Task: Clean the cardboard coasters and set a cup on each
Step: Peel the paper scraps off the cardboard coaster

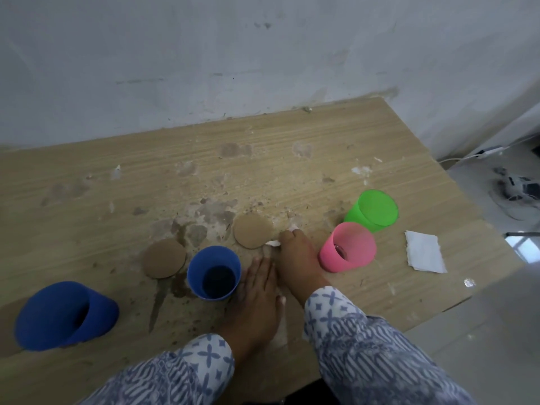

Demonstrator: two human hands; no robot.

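Right hand [295,258] clamps white crumpled tissue [273,243] beside round brown cardboard coaster [253,231]; left hand [257,293] lies flat, fingers spread, on stained wooden table [292,159].

Four plastic cups stand on the surface: a large dark blue cup [65,315] near left, a smaller blue cup [214,272] near the middle, a pink cup [347,251] and a green cup [374,210] to the right. Two bare round cardboard coasters [164,258] [253,231] lie between the cups. One folded white tissue [425,251] lies at the right. Two hands [258,299] [298,260] are in view, with patterned sleeves.
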